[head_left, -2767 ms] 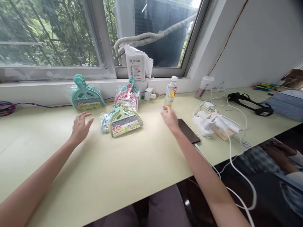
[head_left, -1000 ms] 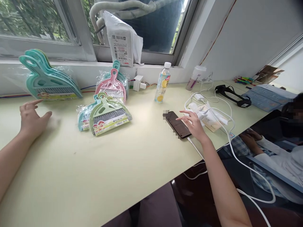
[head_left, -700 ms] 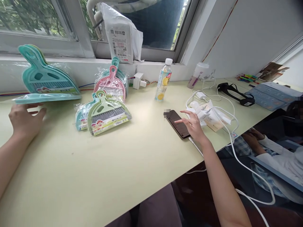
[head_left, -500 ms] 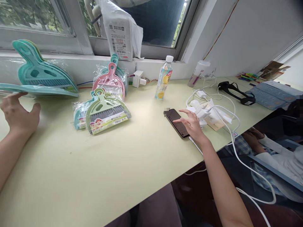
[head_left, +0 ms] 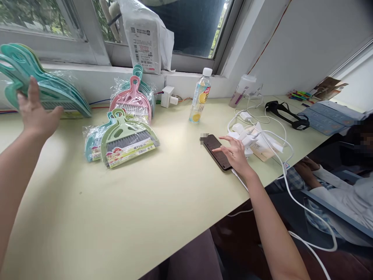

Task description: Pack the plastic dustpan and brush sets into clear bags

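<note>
At the left, my left hand (head_left: 40, 114) has its fingers spread against the front of a teal dustpan-and-brush set (head_left: 17, 83). That set leans on a stack of similar wrapped teal sets (head_left: 62, 91) by the wall. My right hand (head_left: 236, 155) hovers at a smartphone (head_left: 216, 152) lying on the table, fingers stretched over its screen; whether a fingertip touches it I cannot tell. A white cable is plugged into the phone's near end. Between my hands stand a green dustpan-and-brush set (head_left: 128, 140) and a pink one (head_left: 132, 97), both in clear wrap.
A drink bottle (head_left: 200, 97) stands behind the phone. Right of it are a frosted cup (head_left: 242, 90), white chargers with tangled cables (head_left: 247, 136), a black headset (head_left: 287, 114) and a blue box (head_left: 328, 116). A wrapped parcel (head_left: 145, 42) sits on the sill. Another person (head_left: 344, 194) sits at the right.
My left hand has risen and moved right. The front teal set has gone from lying nearly flat to leaning upright on the stack. My right hand stays over the phone.
</note>
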### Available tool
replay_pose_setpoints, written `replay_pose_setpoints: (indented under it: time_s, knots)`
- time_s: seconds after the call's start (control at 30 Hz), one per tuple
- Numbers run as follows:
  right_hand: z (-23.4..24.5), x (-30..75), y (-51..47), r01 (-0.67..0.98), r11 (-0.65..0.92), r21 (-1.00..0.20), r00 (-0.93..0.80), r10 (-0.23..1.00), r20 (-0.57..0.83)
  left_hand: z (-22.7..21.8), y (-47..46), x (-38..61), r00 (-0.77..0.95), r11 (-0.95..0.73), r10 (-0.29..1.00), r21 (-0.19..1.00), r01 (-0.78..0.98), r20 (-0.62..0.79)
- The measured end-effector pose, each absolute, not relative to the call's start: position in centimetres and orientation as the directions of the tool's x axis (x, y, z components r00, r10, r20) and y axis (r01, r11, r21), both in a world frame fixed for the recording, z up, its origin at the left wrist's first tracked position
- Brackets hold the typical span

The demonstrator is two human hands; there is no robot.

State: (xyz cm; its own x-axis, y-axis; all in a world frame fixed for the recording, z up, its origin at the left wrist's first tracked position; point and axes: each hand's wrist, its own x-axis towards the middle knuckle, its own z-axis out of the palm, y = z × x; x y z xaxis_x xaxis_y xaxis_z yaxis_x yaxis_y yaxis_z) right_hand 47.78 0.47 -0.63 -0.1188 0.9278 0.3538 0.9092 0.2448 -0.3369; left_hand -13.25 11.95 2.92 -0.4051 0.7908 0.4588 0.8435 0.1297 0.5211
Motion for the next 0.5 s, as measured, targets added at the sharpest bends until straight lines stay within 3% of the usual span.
replay_pose_setpoints:
  time_s: [0.27, 0.4, 0.5]
  knots:
    - [-0.6, 47.9, 0.5, 0.898, 0.268, -0.349, -0.13, 0.919, 0.372, 5.2, 16.1, -11.2, -0.468, 0.355, 0.87, 0.46, 0.814, 0.156]
    - [-0.8, 48.0, 0.6, 0.884, 0.295, -0.363, -0.143, 0.91, 0.39, 5.1, 16.5, -9.6, -0.509, 0.321, 0.824, 0.536, 0.781, 0.248]
    - [-0.8, 48.2, 0.7, 0.874, 0.313, -0.371, -0.154, 0.904, 0.4, 5.0, 17.0, -8.8, -0.464, 0.272, 0.825, 0.493, 0.826, 0.322]
